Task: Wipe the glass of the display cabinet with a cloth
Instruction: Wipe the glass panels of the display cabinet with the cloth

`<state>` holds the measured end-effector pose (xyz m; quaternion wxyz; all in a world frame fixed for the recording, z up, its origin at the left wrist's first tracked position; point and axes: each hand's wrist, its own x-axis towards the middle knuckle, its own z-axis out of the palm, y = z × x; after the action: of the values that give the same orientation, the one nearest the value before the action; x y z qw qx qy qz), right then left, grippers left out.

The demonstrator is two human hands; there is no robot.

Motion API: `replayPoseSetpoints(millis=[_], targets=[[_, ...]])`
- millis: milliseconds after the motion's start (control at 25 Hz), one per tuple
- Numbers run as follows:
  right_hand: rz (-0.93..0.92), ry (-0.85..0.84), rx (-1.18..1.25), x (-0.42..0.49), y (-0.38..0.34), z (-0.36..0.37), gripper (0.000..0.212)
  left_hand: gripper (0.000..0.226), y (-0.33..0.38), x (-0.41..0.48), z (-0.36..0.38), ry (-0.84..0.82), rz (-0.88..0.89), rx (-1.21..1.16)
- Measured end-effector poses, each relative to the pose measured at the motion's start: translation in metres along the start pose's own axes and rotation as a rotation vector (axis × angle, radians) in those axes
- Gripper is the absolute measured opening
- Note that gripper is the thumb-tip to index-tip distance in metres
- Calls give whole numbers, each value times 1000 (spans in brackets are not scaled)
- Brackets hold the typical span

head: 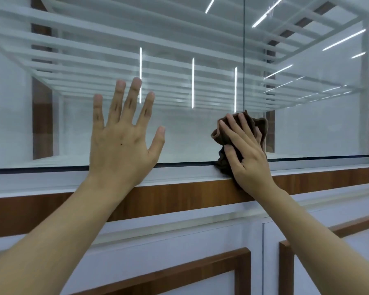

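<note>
The right hand (pixel 243 150) presses the brown cloth (pixel 261 126) flat-fingered on the glass (pixel 190 128), low at center-right; unwiped pane extends upward, left hand (pixel 119 137) spread alongside.

One wide-angle camera, worn on the person's head, gives the only view. It faces forward and slightly down toward the cabinet glass (pixel 190 128) and sits close to it. Both forearms enter from the bottom corners, and the left hand (pixel 121 143) and right hand (pixel 247 160) land mid-frame. Above and beyond the hands the glass fills the upper half. Below the hands run the wooden ledge (pixel 179 191) and the white panelled doors (pixel 179 241). Straight edges bow toward the frame's borders.
</note>
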<state>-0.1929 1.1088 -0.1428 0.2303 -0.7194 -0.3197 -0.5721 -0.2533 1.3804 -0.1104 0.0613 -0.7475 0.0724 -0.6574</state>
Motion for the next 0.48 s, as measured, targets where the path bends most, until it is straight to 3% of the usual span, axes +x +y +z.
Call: replayPoseSetpoints(millis=[280, 480], targets=[[-173, -62, 241, 9, -102, 55, 29, 63, -44, -32, -27, -9, -35, -64], [-281, -85, 338, 20, -180, 94, 25, 60, -104, -66, -59, -64, -80, -26]])
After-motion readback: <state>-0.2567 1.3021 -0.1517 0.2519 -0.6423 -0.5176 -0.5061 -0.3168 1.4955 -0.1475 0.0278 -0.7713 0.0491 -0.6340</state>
